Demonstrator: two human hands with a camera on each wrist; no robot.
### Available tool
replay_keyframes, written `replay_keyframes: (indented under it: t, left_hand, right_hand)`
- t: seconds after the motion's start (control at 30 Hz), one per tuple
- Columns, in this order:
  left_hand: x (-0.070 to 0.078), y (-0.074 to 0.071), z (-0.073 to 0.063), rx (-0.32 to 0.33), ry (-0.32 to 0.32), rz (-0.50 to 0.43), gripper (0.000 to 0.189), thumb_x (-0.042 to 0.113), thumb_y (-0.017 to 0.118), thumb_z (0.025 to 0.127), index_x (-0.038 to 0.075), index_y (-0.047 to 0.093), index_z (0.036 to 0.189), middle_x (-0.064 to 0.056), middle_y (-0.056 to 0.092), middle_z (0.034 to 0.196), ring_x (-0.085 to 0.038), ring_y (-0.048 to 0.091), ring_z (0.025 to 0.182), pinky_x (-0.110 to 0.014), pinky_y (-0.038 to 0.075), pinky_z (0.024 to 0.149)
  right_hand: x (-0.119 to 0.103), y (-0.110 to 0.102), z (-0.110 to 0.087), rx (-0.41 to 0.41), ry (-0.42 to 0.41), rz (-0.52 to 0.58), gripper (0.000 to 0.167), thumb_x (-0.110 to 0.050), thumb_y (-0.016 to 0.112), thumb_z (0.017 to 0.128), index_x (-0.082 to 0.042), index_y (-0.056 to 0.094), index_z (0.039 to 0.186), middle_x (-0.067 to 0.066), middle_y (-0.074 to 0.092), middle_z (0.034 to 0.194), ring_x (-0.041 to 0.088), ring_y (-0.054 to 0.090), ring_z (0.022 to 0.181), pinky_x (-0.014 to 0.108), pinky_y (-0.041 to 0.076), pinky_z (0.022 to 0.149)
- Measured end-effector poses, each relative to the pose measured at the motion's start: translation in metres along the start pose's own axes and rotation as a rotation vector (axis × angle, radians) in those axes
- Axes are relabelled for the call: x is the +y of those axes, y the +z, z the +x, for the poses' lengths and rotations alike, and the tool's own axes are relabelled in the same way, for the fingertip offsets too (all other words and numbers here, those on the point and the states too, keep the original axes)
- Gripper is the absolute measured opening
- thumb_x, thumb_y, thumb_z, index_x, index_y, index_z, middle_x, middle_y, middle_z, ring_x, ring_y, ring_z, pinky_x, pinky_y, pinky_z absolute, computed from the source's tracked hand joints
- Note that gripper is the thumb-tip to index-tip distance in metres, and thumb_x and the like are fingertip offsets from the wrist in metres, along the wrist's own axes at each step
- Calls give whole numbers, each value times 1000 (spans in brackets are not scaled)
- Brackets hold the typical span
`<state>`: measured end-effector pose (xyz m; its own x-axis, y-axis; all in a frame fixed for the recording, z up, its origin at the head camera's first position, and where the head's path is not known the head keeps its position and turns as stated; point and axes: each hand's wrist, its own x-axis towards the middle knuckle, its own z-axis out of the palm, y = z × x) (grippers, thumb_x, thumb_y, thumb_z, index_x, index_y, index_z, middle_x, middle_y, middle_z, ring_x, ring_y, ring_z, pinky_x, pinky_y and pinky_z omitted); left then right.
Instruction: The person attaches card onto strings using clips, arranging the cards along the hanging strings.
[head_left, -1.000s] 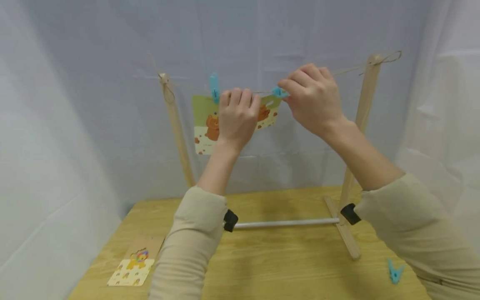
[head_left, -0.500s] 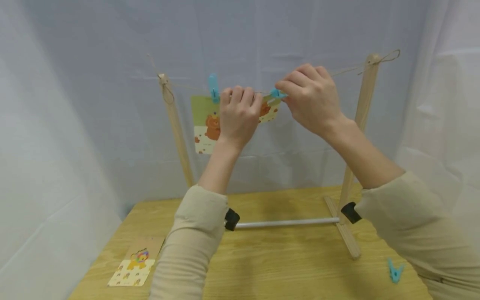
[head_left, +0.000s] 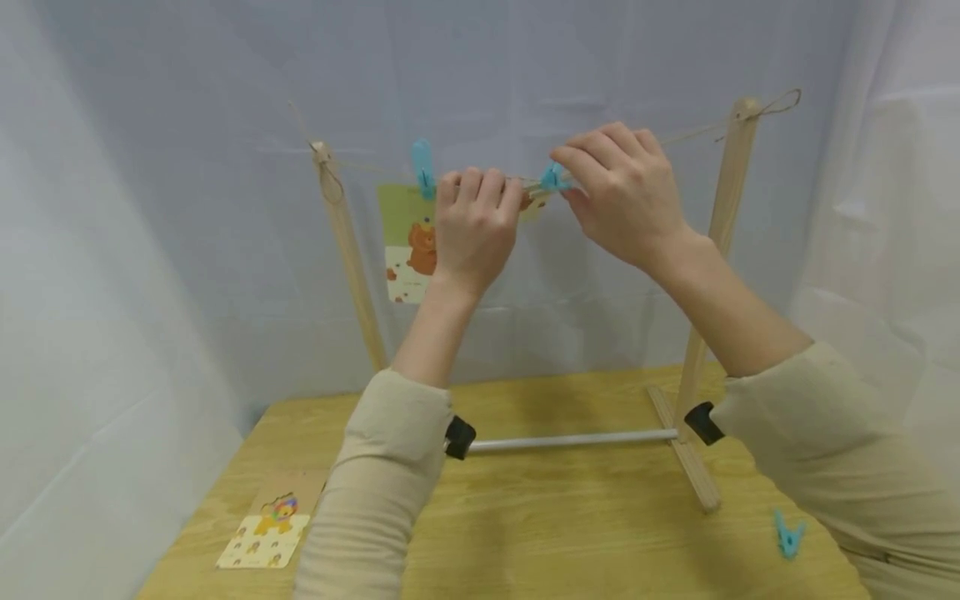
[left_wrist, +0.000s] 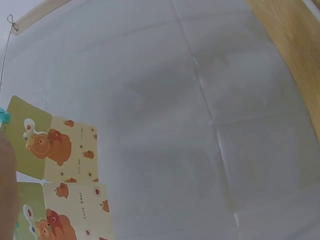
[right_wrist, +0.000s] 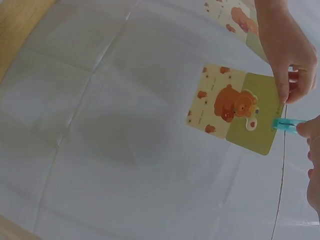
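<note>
My left hand (head_left: 478,229) pinches the top edge of a green-and-cream bear card (right_wrist: 235,107) at the string. Thumb and fingers of my right hand (head_left: 630,196) grip a blue clothespin (right_wrist: 288,125), whose tips overlap the card's green edge beside the string in the right wrist view. In the head view, most of this card is hidden behind my left hand. Left of that hand, a second bear card (head_left: 408,246) hangs from the string under another blue clothespin (head_left: 423,169). Both cards show side by side in the left wrist view, the pinched card (left_wrist: 60,145) above.
The string runs between two wooden posts (head_left: 727,192), joined low down by a pale rod (head_left: 570,442). On the wooden table (head_left: 555,525), a lion card (head_left: 270,525) lies at left and a loose blue clothespin (head_left: 789,535) at right. White cloth (head_left: 225,233) surrounds the table.
Between my hands, the pinched card has tilted, so less of its face shows in the head view. The clothespin in my right hand has turned slightly; both hands keep their grip.
</note>
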<state>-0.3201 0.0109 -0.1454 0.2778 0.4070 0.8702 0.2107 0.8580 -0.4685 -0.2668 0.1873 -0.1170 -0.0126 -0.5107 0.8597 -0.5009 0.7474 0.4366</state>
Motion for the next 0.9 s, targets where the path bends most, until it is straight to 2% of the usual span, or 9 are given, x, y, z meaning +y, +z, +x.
replay_keyframes:
  t: [0.27, 0.43, 0.57, 0.9]
  left_hand:
    - [-3, -3, -6, -19, 8, -15, 14, 5, 50, 91, 6, 58, 80, -7, 57, 78, -23, 50, 74, -35, 36, 73]
    - [-4, -4, -11, -33, -4, -46, 15, 8, 47, 93, 5, 56, 82, -8, 56, 80, -24, 51, 75, -35, 38, 74]
    - [-5, -4, -14, -42, -13, -68, 19, 10, 48, 94, 4, 54, 78, -9, 55, 78, -26, 52, 76, -36, 38, 75]
    - [-7, -9, -18, -66, 6, -65, 24, 23, 56, 90, 5, 53, 73, -9, 53, 74, -26, 50, 73, -37, 38, 74]
  right_hand:
    - [0, 3, -4, 10, 7, -4, 26, -4, 68, 81, 1, 64, 106, 17, 62, 99, 36, 55, 90, 43, 43, 66]
    - [0, 5, -8, 35, -1, -27, 28, -4, 69, 79, 2, 63, 105, 18, 62, 97, 37, 56, 87, 44, 44, 65]
    - [0, 6, -11, 40, -7, -37, 23, -5, 68, 80, 3, 64, 101, 18, 62, 93, 36, 56, 84, 44, 45, 64]
    - [-1, 9, -19, 11, 5, -31, 23, -13, 68, 81, 2, 65, 98, 17, 64, 91, 36, 57, 82, 42, 43, 61]
